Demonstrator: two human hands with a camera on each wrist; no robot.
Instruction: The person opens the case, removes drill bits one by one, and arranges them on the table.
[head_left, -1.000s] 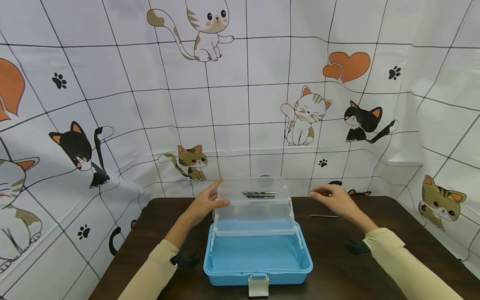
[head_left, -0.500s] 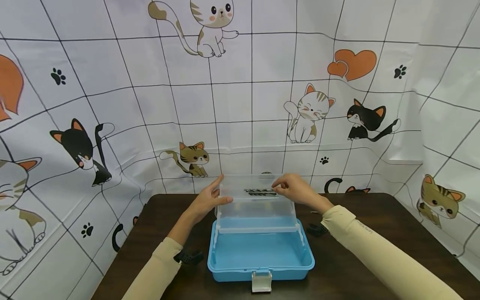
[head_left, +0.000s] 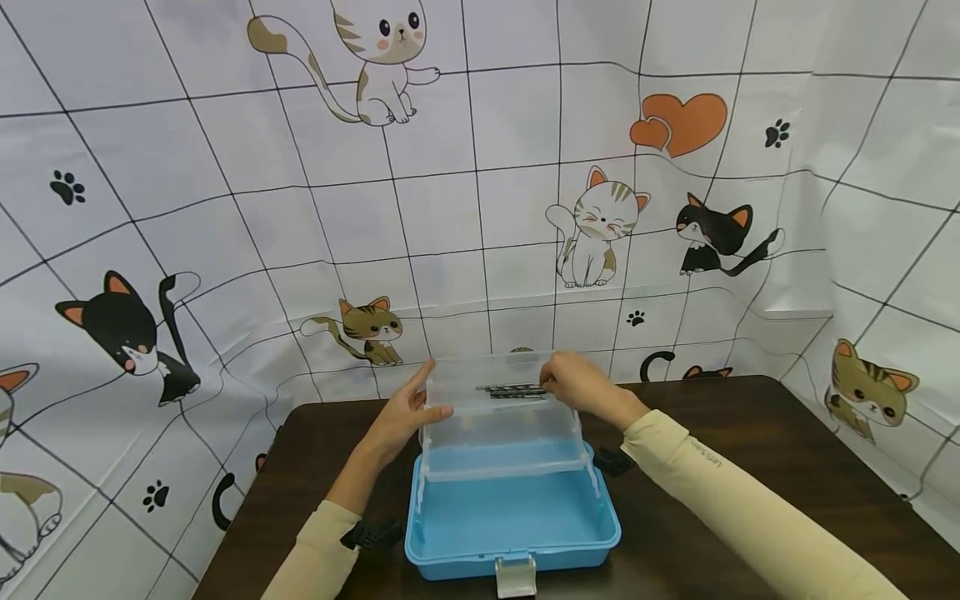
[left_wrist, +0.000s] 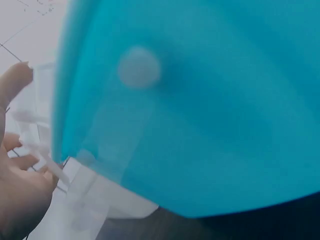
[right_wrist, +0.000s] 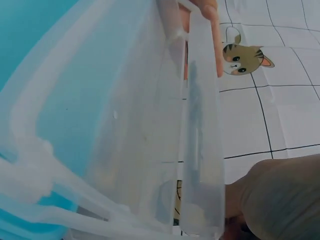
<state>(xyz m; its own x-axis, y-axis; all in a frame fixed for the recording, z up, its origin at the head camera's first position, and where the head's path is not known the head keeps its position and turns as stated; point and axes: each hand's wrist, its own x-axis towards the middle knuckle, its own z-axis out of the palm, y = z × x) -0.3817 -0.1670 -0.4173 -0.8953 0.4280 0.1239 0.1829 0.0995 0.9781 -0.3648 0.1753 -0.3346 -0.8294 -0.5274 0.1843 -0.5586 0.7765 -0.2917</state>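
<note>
A light-blue toolbox (head_left: 555, 562) stands with its two clear trays raised toward the back. My left hand (head_left: 397, 421) grips the left end of the upper tray (head_left: 480, 367), thumb in front and fingers behind. Thin dark drill bits (head_left: 512, 391) lie lengthwise in that tray. My right hand (head_left: 581, 383) reaches over the tray's right end, fingers curled, and pinches the right end of a drill bit; its fingertips are partly hidden. In the right wrist view the bits are only a blur through the plastic.
The lower clear tray (head_left: 502, 427) hangs between the upper tray and the box. A white latch (head_left: 516, 577) hangs at the front. The dark wooden table (head_left: 697, 442) reaches to a wall sheet (head_left: 517, 208) printed with cats.
My right hand has moved left, from above a drill bit on the table to the right end of the upper tray. My left hand has stayed on the tray.
</note>
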